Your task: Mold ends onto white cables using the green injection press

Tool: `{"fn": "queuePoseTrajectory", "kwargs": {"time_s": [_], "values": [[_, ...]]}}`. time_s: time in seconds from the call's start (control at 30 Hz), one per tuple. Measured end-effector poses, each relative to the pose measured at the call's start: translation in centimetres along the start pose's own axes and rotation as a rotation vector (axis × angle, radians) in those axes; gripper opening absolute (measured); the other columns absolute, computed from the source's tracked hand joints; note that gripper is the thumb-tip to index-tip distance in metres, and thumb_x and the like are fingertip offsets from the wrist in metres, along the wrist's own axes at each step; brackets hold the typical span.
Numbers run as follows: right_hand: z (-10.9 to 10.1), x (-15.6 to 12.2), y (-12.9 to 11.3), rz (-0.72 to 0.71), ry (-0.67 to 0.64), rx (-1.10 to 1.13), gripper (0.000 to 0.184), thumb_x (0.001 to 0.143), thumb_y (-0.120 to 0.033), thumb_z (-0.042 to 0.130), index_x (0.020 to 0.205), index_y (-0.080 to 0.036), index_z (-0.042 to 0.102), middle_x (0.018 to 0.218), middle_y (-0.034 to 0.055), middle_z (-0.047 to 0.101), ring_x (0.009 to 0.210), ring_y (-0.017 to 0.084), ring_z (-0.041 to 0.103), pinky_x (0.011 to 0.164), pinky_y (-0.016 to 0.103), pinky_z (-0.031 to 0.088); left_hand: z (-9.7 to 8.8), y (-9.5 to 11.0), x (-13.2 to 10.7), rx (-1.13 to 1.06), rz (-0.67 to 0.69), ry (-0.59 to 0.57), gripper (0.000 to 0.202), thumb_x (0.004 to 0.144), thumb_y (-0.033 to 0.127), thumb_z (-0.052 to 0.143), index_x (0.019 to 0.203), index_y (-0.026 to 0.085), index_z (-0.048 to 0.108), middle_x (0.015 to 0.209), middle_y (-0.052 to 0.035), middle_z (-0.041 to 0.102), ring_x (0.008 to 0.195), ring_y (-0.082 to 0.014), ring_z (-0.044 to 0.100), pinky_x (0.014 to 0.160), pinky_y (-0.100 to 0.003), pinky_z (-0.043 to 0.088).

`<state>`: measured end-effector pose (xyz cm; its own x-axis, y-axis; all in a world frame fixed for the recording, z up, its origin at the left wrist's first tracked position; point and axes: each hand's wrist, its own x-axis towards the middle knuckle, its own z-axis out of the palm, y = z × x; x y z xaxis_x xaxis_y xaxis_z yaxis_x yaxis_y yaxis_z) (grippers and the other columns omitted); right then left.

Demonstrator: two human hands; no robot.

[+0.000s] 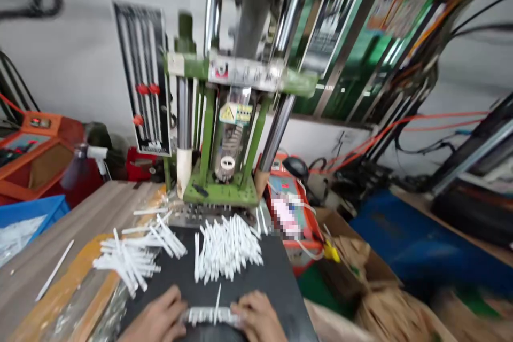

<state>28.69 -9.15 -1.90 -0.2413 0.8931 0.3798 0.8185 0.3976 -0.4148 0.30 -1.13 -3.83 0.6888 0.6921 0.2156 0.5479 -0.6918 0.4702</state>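
Observation:
My left hand (158, 316) and my right hand (258, 316) rest at the near edge of a black mat (272, 278). Between them they pinch the two ends of a short row of white sticks (208, 315), fingers closed on it. One white stick stands up from the middle of that row. Beyond the hands lie two loose heaps of white sticks, one in the middle (226, 248) and one to the left (134, 256). Everything is blurred by motion.
A green vertical press machine (224, 133) stands behind the mat. A single stick (54, 270) lies on the wooden table at left, beside a blue bin (30, 214). An orange control box (288, 208) and cardboard boxes (360, 272) sit to the right.

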Motion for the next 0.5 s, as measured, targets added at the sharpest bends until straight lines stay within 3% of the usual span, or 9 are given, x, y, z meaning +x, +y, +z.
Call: {"fn": "queuePoseTrajectory", "kwargs": {"time_s": [0.07,0.13,0.2,0.3,0.37,0.43,0.5], "values": [[0.2,-1.1,-0.3,0.069,-0.074,0.106,0.025,0.097,-0.017,0.052,0.096,-0.029,0.073,0.093,0.0026,0.072,0.085,0.019,0.064,0.076,0.034,0.051,-1.0,0.1,-1.6,-0.059,-0.035,-0.097,0.029,0.100,0.031,0.038,0.108,0.025,0.065,0.098,-0.0071,0.059,0.086,-0.0172,0.064,0.079,-0.024,0.051],[-0.3,-1.0,0.0,0.071,-0.112,0.215,0.028,0.095,-0.013,0.051,0.102,-0.026,0.074,0.098,0.0048,0.074,0.087,0.020,0.063,0.079,0.034,0.049,-1.8,0.1,-1.4,-0.079,-0.033,-0.168,0.027,0.100,0.024,0.036,0.101,0.020,0.063,0.094,-0.0062,0.057,0.080,-0.0165,0.061,0.074,-0.025,0.048],[-0.7,0.4,0.6,0.041,-0.204,0.330,0.032,0.092,-0.007,0.048,0.099,-0.023,0.076,0.097,0.0053,0.074,0.084,0.017,0.064,0.077,0.029,0.048,-2.1,0.2,-0.4,-0.082,0.005,-0.217,0.026,0.100,0.020,0.034,0.096,0.019,0.060,0.088,-0.0048,0.054,0.077,-0.0168,0.056,0.071,-0.026,0.045],[0.1,4.2,0.9,0.044,-0.326,0.360,0.038,0.083,0.002,0.046,0.092,-0.019,0.076,0.081,0.0031,0.071,0.073,0.015,0.063,0.070,0.023,0.046,-2.4,0.8,0.9,-0.071,0.061,-0.277,0.023,0.099,0.016,0.035,0.090,0.018,0.056,0.084,-0.0035,0.052,0.077,-0.0172,0.052,0.069,-0.026,0.041],[1.1,7.1,0.5,0.143,-0.228,0.296,0.041,0.079,0.005,0.044,0.094,-0.017,0.075,0.075,0.0021,0.069,0.071,0.014,0.062,0.070,0.022,0.046,-2.8,1.3,1.2,-0.054,0.065,-0.292,0.023,0.098,0.014,0.035,0.086,0.018,0.054,0.084,-0.0031,0.052,0.077,-0.0169,0.052,0.069,-0.026,0.041],[1.6,9.3,0.1,0.254,-0.041,0.250,0.044,0.078,0.004,0.042,0.101,-0.015,0.073,0.082,0.0034,0.070,0.074,0.014,0.064,0.074,0.022,0.048,-3.0,1.7,1.1,-0.042,0.063,-0.278,0.023,0.098,0.013,0.035,0.087,0.018,0.054,0.084,-0.0028,0.052,0.077,-0.0167,0.052,0.069,-0.026,0.042],[1.0,9.8,0.4,0.329,0.112,0.234,0.045,0.078,0.002,0.040,0.103,-0.016,0.072,0.092,0.0049,0.071,0.076,0.014,0.065,0.075,0.022,0.049,-2.9,1.7,0.8,-0.037,0.069,-0.248,0.022,0.099,0.014,0.035,0.094,0.018,0.056,0.085,-0.0028,0.052,0.078,-0.0169,0.054,0.069,-0.026,0.043]]}}
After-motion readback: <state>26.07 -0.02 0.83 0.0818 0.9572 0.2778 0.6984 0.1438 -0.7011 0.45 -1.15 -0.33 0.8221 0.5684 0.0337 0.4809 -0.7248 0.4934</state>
